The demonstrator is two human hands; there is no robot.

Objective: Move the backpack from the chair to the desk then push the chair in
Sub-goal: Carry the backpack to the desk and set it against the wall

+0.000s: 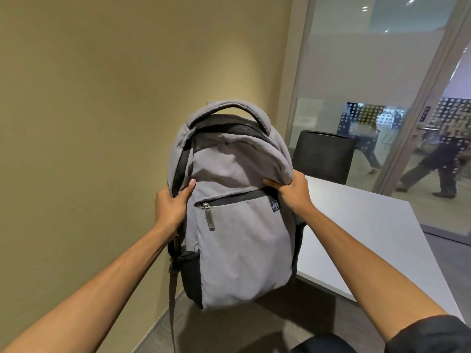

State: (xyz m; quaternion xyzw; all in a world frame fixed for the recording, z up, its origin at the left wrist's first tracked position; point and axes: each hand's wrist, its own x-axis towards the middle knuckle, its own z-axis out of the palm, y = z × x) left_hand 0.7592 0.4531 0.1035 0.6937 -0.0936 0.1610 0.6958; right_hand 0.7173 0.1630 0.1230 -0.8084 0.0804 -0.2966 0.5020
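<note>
A grey backpack (237,225) with black trim hangs upright in the air in front of me, off the floor. My left hand (172,202) grips its left side by the black zip edge. My right hand (290,191) clutches the fabric at its upper right. Its bottom hovers beside the near left corner of the white desk (369,225), which stretches to the right. A loose strap dangles below the bag on the left. A dark rounded chair part (331,343) shows at the bottom edge of the view.
A beige wall (102,123) stands close on the left. A black chair (323,156) sits at the desk's far end. Behind it is a glass partition (369,72) with a door on the right; people walk past outside. Grey carpet lies below.
</note>
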